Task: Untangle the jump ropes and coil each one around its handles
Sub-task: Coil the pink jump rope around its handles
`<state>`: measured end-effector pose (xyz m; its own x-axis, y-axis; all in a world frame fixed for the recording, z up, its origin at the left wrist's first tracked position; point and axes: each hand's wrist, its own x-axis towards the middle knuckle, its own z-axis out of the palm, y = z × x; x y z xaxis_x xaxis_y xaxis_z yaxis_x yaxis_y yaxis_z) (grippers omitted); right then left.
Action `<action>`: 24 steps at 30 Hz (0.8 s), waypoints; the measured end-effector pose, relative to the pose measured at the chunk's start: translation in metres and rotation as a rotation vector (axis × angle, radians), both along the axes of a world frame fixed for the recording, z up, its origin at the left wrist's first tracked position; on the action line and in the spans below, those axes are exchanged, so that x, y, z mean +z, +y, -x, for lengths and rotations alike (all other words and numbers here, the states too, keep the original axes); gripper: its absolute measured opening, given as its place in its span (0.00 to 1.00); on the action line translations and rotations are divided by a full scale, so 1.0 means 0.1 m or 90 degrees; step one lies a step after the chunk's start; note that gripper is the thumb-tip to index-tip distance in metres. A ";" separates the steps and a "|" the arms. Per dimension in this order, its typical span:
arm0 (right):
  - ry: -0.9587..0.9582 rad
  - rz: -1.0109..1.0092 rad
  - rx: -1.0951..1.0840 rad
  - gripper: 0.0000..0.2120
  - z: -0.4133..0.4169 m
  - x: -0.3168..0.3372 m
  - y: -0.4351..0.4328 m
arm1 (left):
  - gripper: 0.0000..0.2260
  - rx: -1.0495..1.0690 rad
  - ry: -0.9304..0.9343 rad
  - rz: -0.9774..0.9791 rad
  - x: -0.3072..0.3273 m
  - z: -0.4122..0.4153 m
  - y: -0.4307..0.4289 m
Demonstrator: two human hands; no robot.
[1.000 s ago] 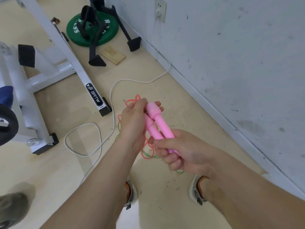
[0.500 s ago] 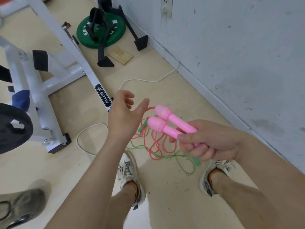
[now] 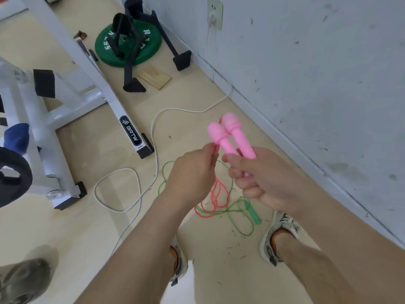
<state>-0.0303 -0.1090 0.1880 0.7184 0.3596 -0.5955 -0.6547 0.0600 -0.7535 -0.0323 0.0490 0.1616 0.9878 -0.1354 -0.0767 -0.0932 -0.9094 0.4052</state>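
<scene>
Pink handles (image 3: 230, 137) are gripped in the right hand (image 3: 263, 178), pink rope (image 3: 215, 189) pinched by the left hand (image 3: 190, 174), so the green rope (image 3: 254, 215) could get snagged tighter if it's yanked.

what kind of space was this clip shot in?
Probably a small gym or workout room: a green weight plate, a white exercise-machine frame, and pink jump-rope handles gripped in the right hand.

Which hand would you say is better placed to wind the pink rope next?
Probably left: the left hand pinches the pink rope beside the pink handles, which the right hand grips.
</scene>
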 end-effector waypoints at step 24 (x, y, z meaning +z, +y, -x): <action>-0.337 0.501 0.670 0.21 0.08 0.00 -0.07 | 0.12 -0.159 0.251 0.160 0.24 0.10 0.12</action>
<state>-0.0381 -0.1156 0.1876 0.5256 0.5638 -0.6370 0.2363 -0.8161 -0.5274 -0.0423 0.0607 0.1854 0.8260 -0.4250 -0.3704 -0.0918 -0.7497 0.6554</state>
